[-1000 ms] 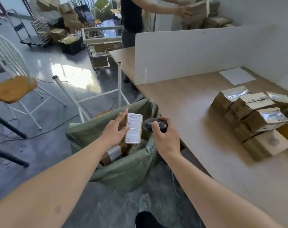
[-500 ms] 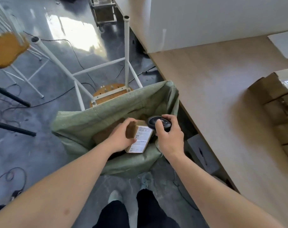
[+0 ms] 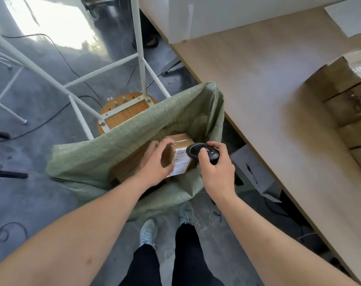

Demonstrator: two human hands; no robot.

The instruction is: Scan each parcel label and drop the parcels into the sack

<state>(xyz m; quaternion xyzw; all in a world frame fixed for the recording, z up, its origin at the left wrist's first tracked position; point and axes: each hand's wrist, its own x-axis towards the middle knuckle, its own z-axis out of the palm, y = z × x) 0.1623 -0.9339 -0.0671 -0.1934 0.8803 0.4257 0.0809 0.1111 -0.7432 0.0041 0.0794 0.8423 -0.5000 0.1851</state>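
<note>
A green woven sack [image 3: 88, 162] stands open on the floor beside the table. My left hand [image 3: 154, 164] grips a small brown parcel [image 3: 180, 162] with a white label, low inside the sack's mouth. Other brown parcels [image 3: 179, 139] lie in the sack under and behind it. My right hand [image 3: 214, 168] holds a black scanner [image 3: 202, 151] just right of the parcel, over the sack's right edge. More brown parcels [image 3: 344, 96] are stacked on the wooden table [image 3: 258, 79] at the right.
An upturned white-legged stool [image 3: 121, 112] lies behind the sack. Cables run over the grey floor. A white divider board [image 3: 206, 15] stands on the table's far end. A white box [image 3: 256, 174] sits under the table. My feet are just in front of the sack.
My left hand has lowered the labelled parcel from above the sack down into its mouth. The scanner hand stayed beside it. My view has tipped downward.
</note>
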